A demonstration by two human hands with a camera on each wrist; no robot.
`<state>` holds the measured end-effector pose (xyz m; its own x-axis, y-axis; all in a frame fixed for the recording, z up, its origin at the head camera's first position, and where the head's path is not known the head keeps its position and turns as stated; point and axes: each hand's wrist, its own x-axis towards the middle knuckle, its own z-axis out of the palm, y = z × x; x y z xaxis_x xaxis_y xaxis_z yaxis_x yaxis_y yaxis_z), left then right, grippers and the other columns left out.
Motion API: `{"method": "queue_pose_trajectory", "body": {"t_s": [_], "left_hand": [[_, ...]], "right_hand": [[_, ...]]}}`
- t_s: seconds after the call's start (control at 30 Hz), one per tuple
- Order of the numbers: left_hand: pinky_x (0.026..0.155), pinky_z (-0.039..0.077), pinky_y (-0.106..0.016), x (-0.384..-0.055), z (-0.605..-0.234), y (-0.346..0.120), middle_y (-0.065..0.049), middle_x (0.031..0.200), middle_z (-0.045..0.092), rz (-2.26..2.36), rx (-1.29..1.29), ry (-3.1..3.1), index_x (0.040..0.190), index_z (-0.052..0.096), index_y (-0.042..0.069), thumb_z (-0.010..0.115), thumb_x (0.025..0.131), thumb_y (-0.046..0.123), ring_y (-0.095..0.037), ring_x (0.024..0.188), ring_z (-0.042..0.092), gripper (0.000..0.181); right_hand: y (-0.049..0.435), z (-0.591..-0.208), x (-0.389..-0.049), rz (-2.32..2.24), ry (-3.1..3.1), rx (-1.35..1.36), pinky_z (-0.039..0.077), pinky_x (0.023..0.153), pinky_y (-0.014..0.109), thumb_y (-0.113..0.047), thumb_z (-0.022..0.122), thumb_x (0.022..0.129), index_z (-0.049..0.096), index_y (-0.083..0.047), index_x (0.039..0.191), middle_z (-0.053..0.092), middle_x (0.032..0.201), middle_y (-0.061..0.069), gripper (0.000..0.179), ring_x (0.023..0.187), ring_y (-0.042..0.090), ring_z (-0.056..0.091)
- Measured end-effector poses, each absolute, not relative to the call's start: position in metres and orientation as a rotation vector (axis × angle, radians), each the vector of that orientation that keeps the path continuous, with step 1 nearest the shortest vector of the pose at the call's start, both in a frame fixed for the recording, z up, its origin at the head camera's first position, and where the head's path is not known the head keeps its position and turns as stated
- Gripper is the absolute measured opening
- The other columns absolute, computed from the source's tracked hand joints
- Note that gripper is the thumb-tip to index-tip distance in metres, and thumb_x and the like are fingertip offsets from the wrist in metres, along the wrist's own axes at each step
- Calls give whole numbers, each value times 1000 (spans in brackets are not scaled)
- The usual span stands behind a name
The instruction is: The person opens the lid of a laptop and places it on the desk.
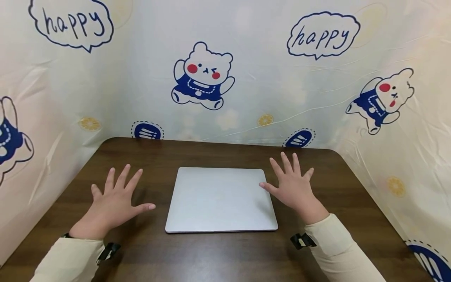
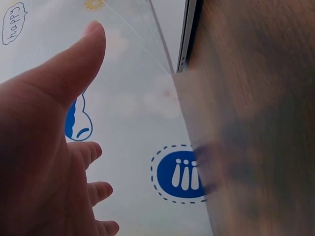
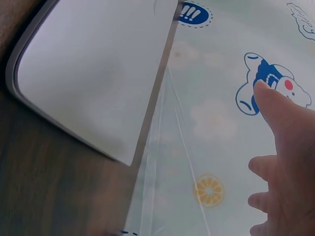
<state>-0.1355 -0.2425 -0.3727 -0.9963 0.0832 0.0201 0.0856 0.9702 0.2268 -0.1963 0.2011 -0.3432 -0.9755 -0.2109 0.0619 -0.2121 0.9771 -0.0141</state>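
A closed silver laptop [image 1: 220,201] lies flat in the middle of the brown table. To its left, my left hand [image 1: 112,203] hovers over the wood with fingers and thumb spread, holding nothing. My right hand [image 1: 294,186] is spread the same way at the laptop's right side, its thumb over the right edge as the head view sees it. In the right wrist view a gap shows between that thumb and the laptop [image 3: 88,73]. The left wrist view catches a corner of the laptop [image 2: 174,29] beyond the left hand [image 2: 39,123].
The dark wood table [image 1: 218,256] has rounded far corners. A pale curtain [image 1: 260,90] printed with bears, orange slices and the word happy surrounds its back and sides. Each wrist wears a dark strap, the right one [image 1: 303,241] beside a cream sleeve [image 1: 338,243].
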Motion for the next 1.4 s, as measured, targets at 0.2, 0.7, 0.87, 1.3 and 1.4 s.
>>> {"method": "queue_pose_trajectory", "body": {"t_s": [0.2,0.7,0.87,1.3,1.4], "left_hand": [[86,-4,-86,-135,-374,-245,-29,157,0,-372,-140,-3120,154,16,10,63,74,74,-59,136,-12,113],[86,-2,-86,-131,-378,-246,-29,157,2,-391,-147,-3145,154,17,10,61,73,76,-60,136,-8,114],[86,0,-86,-129,-383,-246,-29,157,4,-400,-157,-3139,154,17,10,63,73,74,-60,136,-6,113],[87,0,-86,-132,-384,-238,-28,157,7,-411,-181,-3138,153,21,9,64,73,73,-58,138,-2,111],[87,2,-86,-131,-385,-238,-29,156,8,-407,-189,-3130,153,21,8,64,73,73,-58,137,-1,112]], "right_hand": [[194,-343,-195,23,-3069,353,4,95,82,-72,48,86,23,-21,155,7,161,16,89,145,44,-7],[180,-351,-195,14,-3053,440,10,97,80,-73,48,85,28,-23,154,14,161,14,88,146,43,2],[175,-353,-194,19,-3044,467,13,98,79,-73,50,84,30,-22,153,17,160,15,88,145,44,6],[165,-362,-191,76,-3045,514,15,100,77,-71,53,84,32,-23,152,20,159,13,86,146,42,9],[163,-364,-190,85,-3050,528,15,100,77,-71,52,84,32,-23,152,21,159,13,86,146,41,9]]}}
